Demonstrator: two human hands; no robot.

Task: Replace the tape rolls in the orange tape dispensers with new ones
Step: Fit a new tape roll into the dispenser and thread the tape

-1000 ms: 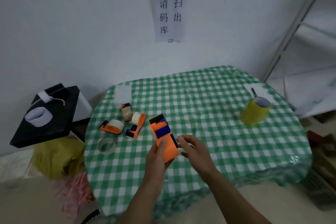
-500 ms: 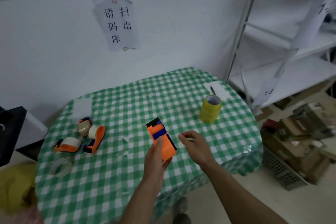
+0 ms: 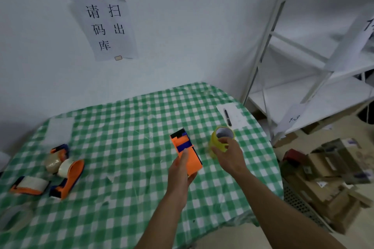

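Over a green-checked table (image 3: 125,168), the left hand (image 3: 182,174) holds an orange tape dispenser (image 3: 187,153) while the right hand (image 3: 228,155) grips a yellow tape stack (image 3: 219,139) standing just beside it.

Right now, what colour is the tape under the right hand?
Yellow tape, gripped by the right hand; the left hand holds an orange dispenser. Head view.

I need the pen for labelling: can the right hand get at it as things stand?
Probably not yet: the right hand grips the yellow tape stack, which stands just before the pen on its paper. Nothing covers the pen, so a freed hand could likely reach it.
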